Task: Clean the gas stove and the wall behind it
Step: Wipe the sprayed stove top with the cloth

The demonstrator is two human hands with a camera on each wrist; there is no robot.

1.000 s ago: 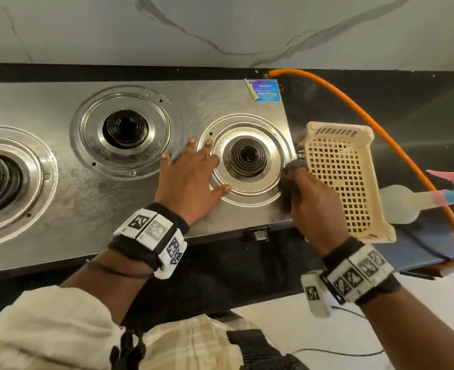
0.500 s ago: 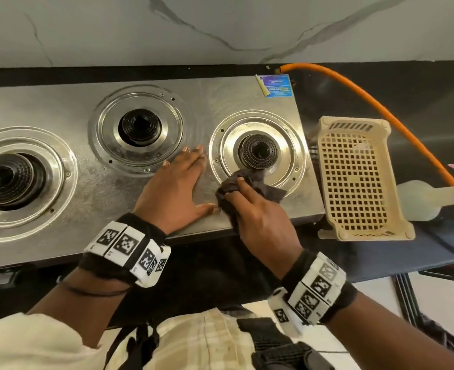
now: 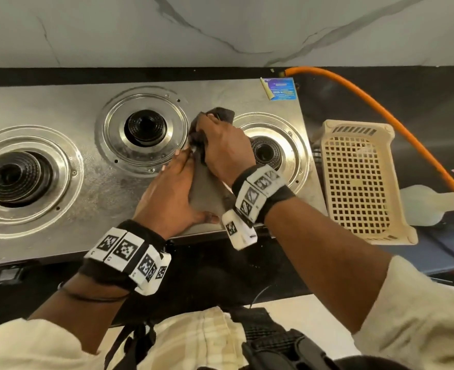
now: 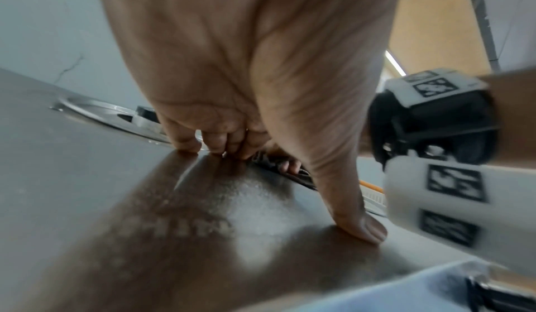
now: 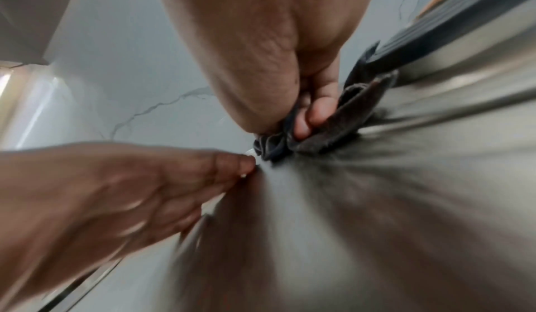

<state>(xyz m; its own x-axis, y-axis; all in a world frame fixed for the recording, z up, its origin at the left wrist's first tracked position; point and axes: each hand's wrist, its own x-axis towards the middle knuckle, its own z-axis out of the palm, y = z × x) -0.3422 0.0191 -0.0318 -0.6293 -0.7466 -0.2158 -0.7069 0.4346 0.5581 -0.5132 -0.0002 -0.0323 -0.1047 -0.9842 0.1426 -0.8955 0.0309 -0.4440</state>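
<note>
We find the steel gas stove (image 3: 68,222) set on a dark counter (image 3: 380,102) against a white marbled wall (image 3: 220,28). It carries three burners: left (image 3: 15,180), middle (image 3: 146,127) and right (image 3: 267,153).

The right hand (image 3: 223,148) lies on the stove top between the middle and right burners and grips a dark cloth (image 3: 217,114). In the right wrist view the fingers (image 5: 316,115) are curled round the bunched cloth (image 5: 342,120) and press it onto the steel. The cloth's far edge sticks out beyond the knuckles toward the wall.

The left hand (image 3: 171,198) rests flat on the stove top just before the middle burner, beside the right hand. In the left wrist view its fingers (image 4: 185,140) lie close together with tips on the metal, and the thumb (image 4: 356,220) is spread wide to the side, also pressing down. It holds nothing. We cannot tell whether its fingertips touch the cloth.

A blue sticker (image 3: 280,89) with one corner peeled sits at the stove's rear right corner. To the right of the stove we note a cream slotted basket (image 3: 359,182) upside down on the counter, an orange hose (image 3: 380,110) curving behind it, and a pale spray bottle (image 3: 420,206) lying on its side.
</note>
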